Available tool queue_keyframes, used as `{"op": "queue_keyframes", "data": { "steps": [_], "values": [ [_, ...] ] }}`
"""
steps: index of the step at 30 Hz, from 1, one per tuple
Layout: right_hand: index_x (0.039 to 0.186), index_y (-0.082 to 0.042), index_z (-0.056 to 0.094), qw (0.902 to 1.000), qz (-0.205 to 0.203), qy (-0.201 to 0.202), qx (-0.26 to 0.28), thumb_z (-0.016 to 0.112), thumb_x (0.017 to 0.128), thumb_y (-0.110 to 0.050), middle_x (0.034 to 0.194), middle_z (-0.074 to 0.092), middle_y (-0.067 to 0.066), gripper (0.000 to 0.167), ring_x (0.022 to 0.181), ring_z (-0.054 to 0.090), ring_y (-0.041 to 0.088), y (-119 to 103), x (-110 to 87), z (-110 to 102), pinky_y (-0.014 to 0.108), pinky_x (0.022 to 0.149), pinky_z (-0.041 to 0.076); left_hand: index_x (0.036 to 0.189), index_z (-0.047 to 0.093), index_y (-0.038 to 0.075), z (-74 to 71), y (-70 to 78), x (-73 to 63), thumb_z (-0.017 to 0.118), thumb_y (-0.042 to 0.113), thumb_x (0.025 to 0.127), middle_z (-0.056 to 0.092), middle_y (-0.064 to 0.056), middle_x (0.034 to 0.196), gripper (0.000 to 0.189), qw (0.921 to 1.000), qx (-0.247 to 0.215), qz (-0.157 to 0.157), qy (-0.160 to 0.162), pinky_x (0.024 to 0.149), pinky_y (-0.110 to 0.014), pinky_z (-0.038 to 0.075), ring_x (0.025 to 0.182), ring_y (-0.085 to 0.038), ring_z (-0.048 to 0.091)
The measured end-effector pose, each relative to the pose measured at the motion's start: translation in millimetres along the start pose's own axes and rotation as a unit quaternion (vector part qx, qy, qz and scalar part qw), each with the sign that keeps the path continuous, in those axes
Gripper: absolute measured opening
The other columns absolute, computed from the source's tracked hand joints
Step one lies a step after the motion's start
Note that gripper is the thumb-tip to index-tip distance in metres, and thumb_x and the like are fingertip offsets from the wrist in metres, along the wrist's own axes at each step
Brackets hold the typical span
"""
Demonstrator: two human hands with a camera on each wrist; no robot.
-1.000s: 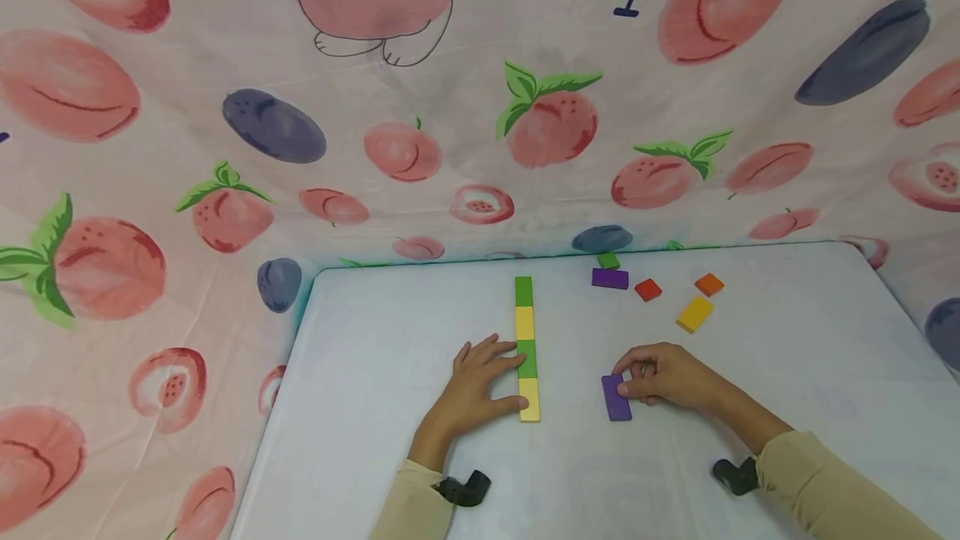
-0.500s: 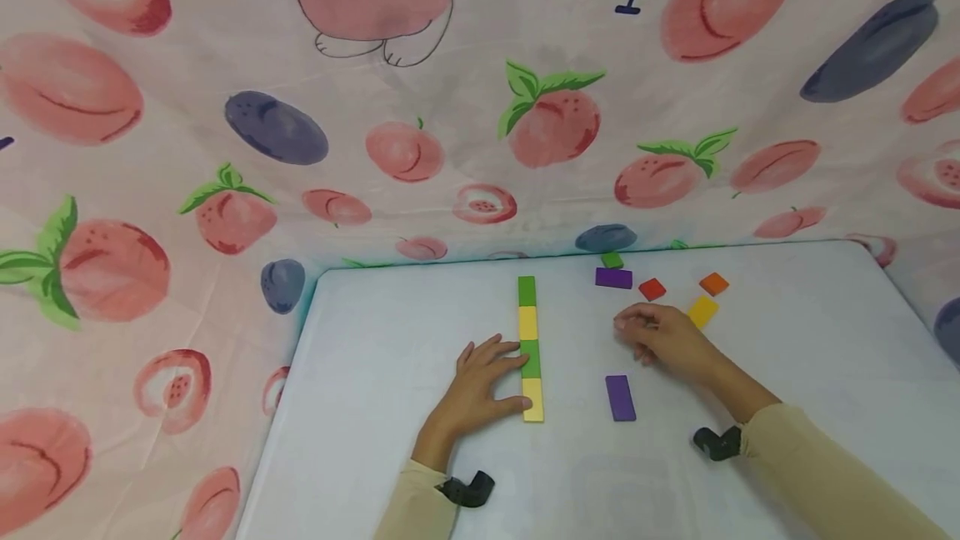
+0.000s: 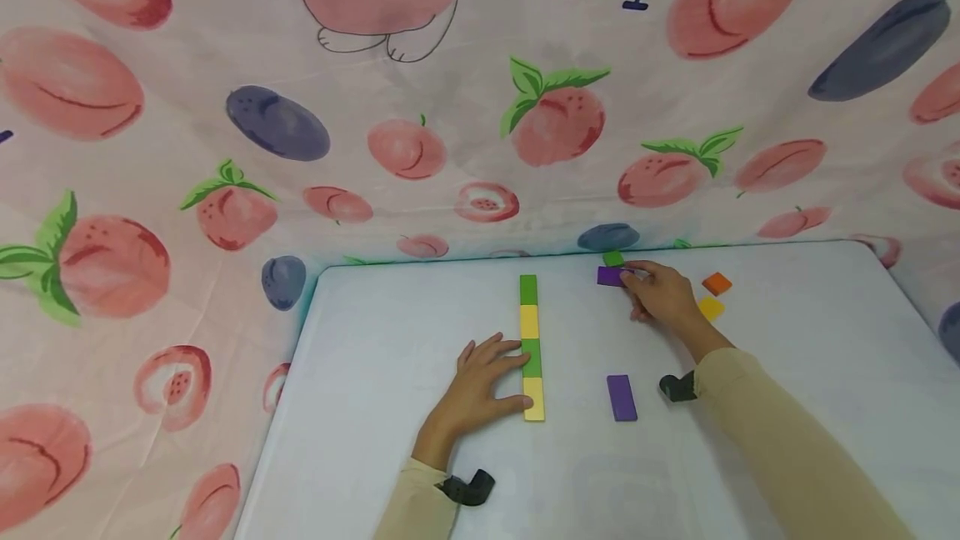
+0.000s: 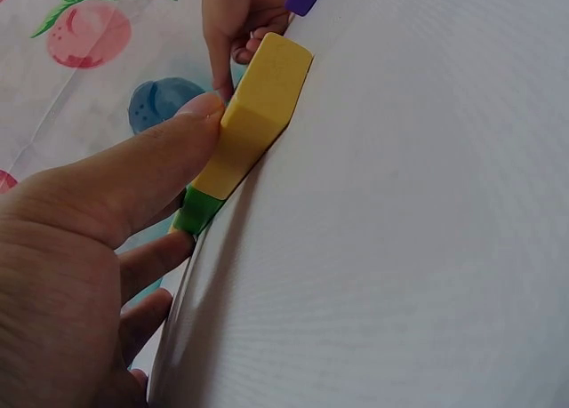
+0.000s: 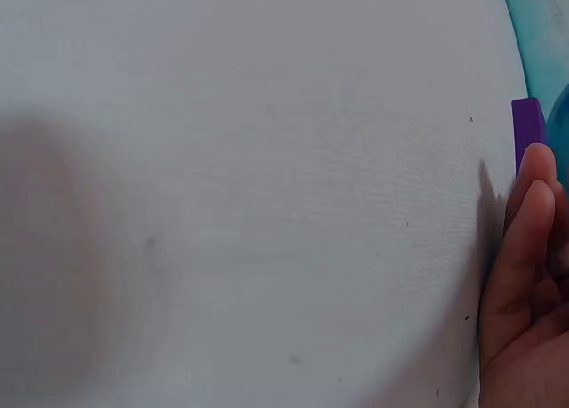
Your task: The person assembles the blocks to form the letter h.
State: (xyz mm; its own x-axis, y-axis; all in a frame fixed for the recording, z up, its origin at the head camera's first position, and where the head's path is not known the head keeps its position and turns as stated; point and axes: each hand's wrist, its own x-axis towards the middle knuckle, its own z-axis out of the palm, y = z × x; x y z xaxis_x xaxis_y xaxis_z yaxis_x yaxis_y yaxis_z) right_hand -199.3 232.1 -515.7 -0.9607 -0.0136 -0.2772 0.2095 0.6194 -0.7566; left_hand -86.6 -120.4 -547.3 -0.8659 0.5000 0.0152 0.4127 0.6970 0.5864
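On the white tabletop [image 3: 375,332] was laid a green-and-yellow row of blocks [image 3: 529,322], with a purple block [image 3: 622,398], second purple block [image 3: 608,276], green block [image 3: 613,258], orange block [image 3: 717,283] and yellow block [image 3: 710,308] set to its right.

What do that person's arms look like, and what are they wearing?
The left sleeve and right sleeve are plain tan, ending near the wrists. A small, bent black piece sits at the left cuff, and a similar dark piece at the right cuff. No glove shows on the left grip or right grip.
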Motion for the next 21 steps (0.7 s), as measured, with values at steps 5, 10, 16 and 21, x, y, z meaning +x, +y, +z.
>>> {"op": "queue_keyframes", "data": {
  "steps": [5,10,16,21],
  "values": [
    [0.130,-0.008,0.062,0.9999,0.013,0.007,-0.005,0.059,0.103,-0.042,0.066,0.061,0.001,0.044,0.057,0.068,0.017,0.6,2.9,1.3,0.025,0.059,0.055,0.146,0.057,0.029,-0.3,0.6,0.5,0.074,0.055,0.087,0.047,0.006,0.157,0.067,1.0000,-0.001,0.002,-0.001,0.126,-0.058,0.009,0.157,-0.021,0.024],
    [0.124,-0.009,0.064,0.9993,0.002,0.000,-0.036,0.061,0.103,-0.036,0.068,0.062,0.003,0.035,0.058,0.068,0.018,-1.2,1.1,4.4,0.027,0.060,0.053,0.146,0.058,0.029,-0.3,0.6,0.5,0.074,0.055,0.087,0.047,0.006,0.157,0.067,1.0000,-0.001,0.003,-0.002,0.127,-0.058,0.009,0.157,-0.021,0.024],
    [0.127,-0.012,0.065,0.9954,-0.035,-0.013,-0.088,0.059,0.103,-0.038,0.069,0.060,0.003,0.036,0.059,0.063,0.018,-0.2,-2.4,4.7,0.030,0.061,0.048,0.146,0.058,0.028,-2.5,3.0,-0.1,0.074,0.054,0.087,0.047,0.005,0.157,0.067,0.9999,-0.008,0.008,0.001,0.126,-0.059,0.009,0.157,-0.022,0.025],
    [0.128,-0.014,0.068,0.9928,-0.054,-0.021,-0.104,0.067,0.098,-0.041,0.079,0.064,0.007,0.040,0.070,0.059,0.022,3.3,-5.9,6.2,0.033,0.067,0.045,0.146,0.058,0.028,-2.0,3.4,-0.8,0.074,0.054,0.087,0.048,0.005,0.157,0.067,0.9999,-0.009,0.008,0.003,0.126,-0.059,0.010,0.156,-0.023,0.025]
  ]
}}
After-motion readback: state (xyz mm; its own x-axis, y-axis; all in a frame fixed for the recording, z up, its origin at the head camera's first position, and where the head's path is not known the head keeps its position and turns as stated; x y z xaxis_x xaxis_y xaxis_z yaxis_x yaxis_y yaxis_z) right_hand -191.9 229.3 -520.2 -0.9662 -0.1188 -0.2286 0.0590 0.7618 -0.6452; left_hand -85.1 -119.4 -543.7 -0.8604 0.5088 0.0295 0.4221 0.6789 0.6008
